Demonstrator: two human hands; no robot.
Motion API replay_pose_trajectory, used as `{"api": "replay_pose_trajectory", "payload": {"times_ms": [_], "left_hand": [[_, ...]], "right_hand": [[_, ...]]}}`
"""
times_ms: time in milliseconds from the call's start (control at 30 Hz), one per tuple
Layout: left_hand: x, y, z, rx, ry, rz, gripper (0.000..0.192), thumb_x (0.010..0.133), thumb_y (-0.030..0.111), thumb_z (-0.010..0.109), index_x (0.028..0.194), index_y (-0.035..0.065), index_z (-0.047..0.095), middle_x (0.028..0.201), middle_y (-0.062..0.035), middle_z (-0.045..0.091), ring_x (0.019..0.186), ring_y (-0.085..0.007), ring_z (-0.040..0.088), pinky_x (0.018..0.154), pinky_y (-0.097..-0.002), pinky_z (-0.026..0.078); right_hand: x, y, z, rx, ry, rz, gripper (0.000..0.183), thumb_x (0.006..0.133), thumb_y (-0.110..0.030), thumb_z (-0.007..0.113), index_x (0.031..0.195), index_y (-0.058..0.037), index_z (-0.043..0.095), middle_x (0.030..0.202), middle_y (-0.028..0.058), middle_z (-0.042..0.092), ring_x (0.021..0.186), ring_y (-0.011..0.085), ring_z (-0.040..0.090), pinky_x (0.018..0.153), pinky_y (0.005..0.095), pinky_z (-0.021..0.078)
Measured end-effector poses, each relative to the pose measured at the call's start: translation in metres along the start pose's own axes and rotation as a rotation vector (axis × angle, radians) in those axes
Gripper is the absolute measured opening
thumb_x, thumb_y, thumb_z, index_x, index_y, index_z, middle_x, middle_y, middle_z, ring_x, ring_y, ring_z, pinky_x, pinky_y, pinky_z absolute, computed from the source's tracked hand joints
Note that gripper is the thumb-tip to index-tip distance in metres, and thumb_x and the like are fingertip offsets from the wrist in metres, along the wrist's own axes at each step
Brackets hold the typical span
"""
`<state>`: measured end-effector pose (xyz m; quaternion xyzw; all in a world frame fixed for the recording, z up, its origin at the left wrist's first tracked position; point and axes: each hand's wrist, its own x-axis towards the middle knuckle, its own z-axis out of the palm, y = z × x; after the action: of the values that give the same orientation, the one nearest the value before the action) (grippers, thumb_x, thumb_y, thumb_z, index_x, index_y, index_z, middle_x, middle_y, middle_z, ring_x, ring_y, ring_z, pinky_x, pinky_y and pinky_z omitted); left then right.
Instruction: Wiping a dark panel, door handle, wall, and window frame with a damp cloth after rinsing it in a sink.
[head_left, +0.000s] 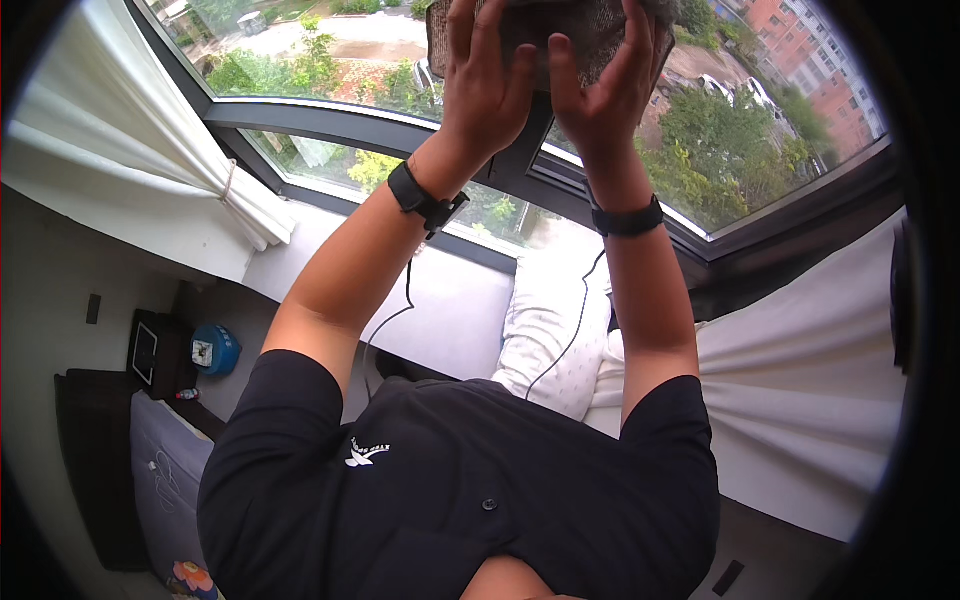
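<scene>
A dark brownish-grey textured cloth (592, 41) is held up at the top of the view, in front of the window. My left hand (484, 94) lies over its left part, thumb pointing up near the middle. Over the right part is my right hand (604, 109), its thumb close to the other one. The fingertips and the cloth's upper edge run out of the picture. Black bands circle both wrists, each with a thin cable hanging from it. Behind the hands are window panes in a dark window frame (322, 124).
White curtains hang at the left (172, 142) and right. Below the window runs a white sill (442, 322) with a white patterned pillow (555, 330) on it. At the lower left stand a bed (165, 465), a dark nightstand (169, 345) and a blue round container (217, 349).
</scene>
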<state>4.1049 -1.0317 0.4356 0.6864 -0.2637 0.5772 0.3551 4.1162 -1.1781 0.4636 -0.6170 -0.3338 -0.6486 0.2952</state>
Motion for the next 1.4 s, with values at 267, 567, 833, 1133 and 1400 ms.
{"api": "replay_pose_trajectory", "payload": {"times_ms": [267,567,833,1133,1400], "left_hand": [[-0.013,-0.075,0.061,-0.288,-0.042,-0.007,0.074,0.103,0.019,0.055,0.16,-0.0077,0.017,0.165,-0.0345,0.017,0.153,-0.0544,0.016,0.125,-0.0586,0.02],[-0.104,-0.088,0.069,-0.266,0.013,-0.112,0.071,0.096,0.019,0.062,0.154,-0.0072,0.033,0.161,-0.0353,0.03,0.131,-0.0526,0.053,0.106,-0.0526,0.048],[-0.184,-0.102,0.06,-0.329,-0.224,-0.218,0.055,0.098,0.015,0.059,0.143,-0.0084,0.04,0.162,-0.0338,0.029,0.138,-0.0526,0.046,0.112,-0.0524,0.044],[-0.221,-0.101,0.06,-0.34,-0.315,-0.271,0.06,0.098,0.017,0.059,0.149,-0.0055,0.039,0.164,-0.0324,0.027,0.137,-0.0505,0.048,0.113,-0.0501,0.043],[-0.226,-0.096,0.052,-0.281,-0.363,-0.292,0.066,0.099,0.016,0.058,0.156,-0.0053,0.03,0.166,-0.0305,0.023,0.137,-0.0488,0.048,0.111,-0.0484,0.045]], "right_hand": [[-0.002,0.013,0.052,-0.711,-0.286,-0.066,0.074,0.096,-0.04,0.061,0.156,0.0001,0.04,0.151,0.0259,0.048,0.141,0.0505,0.041,0.119,0.0589,0.0255],[-0.105,0.017,0.044,-0.747,-0.393,-0.059,0.076,0.104,-0.045,0.046,0.16,0.0044,0.03,0.162,0.0367,0.025,0.149,0.0582,0.022,0.12,0.0673,0.0119],[-0.202,0.01,0.035,-0.792,-0.475,-0.039,0.08,0.1,-0.044,0.051,0.158,0.0041,0.023,0.152,0.0427,0.029,0.142,0.065,0.025,0.113,0.0768,0.0125],[-0.241,0.008,0.024,-0.832,-0.496,-0.006,0.083,0.097,-0.046,0.053,0.16,-0.0015,0.021,0.15,0.0344,0.038,0.136,0.0586,0.034,0.112,0.0749,0.0158],[-0.252,0.008,0.021,-0.744,-0.553,0.057,0.08,0.094,-0.044,0.058,0.153,0.0021,0.03,0.147,0.0363,0.037,0.131,0.0591,0.035,0.111,0.0746,0.016]]}}
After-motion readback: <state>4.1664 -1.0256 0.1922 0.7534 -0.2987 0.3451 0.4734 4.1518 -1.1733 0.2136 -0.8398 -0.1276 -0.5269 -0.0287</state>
